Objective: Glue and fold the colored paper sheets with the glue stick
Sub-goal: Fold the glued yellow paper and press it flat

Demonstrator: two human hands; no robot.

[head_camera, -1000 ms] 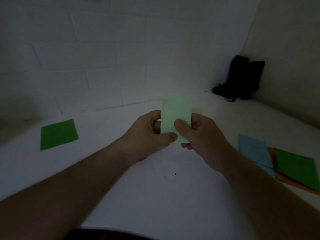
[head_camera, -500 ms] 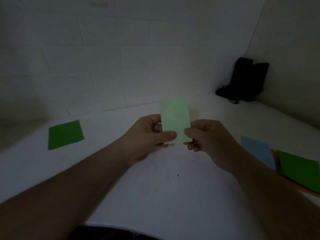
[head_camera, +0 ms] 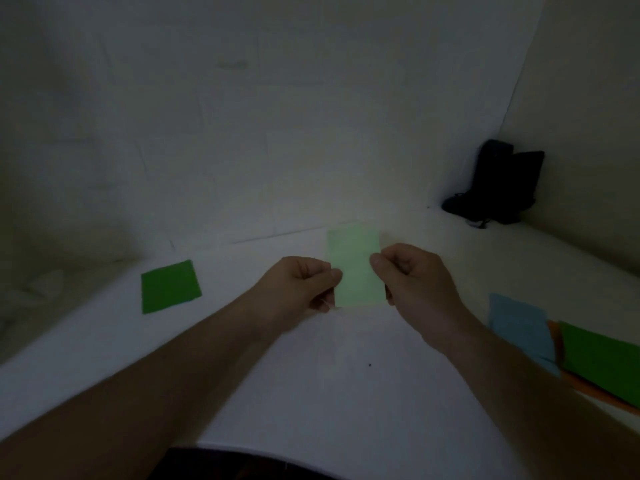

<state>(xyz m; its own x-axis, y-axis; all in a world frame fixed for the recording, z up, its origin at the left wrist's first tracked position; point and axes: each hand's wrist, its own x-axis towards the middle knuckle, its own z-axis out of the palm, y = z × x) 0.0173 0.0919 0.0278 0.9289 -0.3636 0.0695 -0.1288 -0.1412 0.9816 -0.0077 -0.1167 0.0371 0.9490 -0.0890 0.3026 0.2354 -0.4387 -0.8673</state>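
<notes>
Between the two hands, above the middle of the white surface (head_camera: 311, 393), a pale green paper (head_camera: 355, 266) is held upright off the top. The left hand (head_camera: 298, 285) pinches its left edge between thumb and curled fingers, and the right hand (head_camera: 412, 275) pinches the right edge the same way, a little higher up. Both grips are closed on the sheet; neither is free. The paper looks narrow and may already be folded once, though the dim light hides any crease.

To do this step well, the edges should be lined up before any pressing, so the pinches are best kept light and near the corners. Laying the sheet flat on the surface would probably give a sharper, straighter fold than creasing in the air. Any glued face should be turned inward and kept off the fingertips.

Farther out, a dark green sheet (head_camera: 169, 285) lies flat to the left, well apart from the hands. To the right a blue sheet (head_camera: 519, 327), an orange sheet (head_camera: 554, 337) and another green sheet (head_camera: 602, 362) overlap in a loose pile. No glue stick can be made out. A dark object (head_camera: 498, 185) stands in the far right corner.
</notes>
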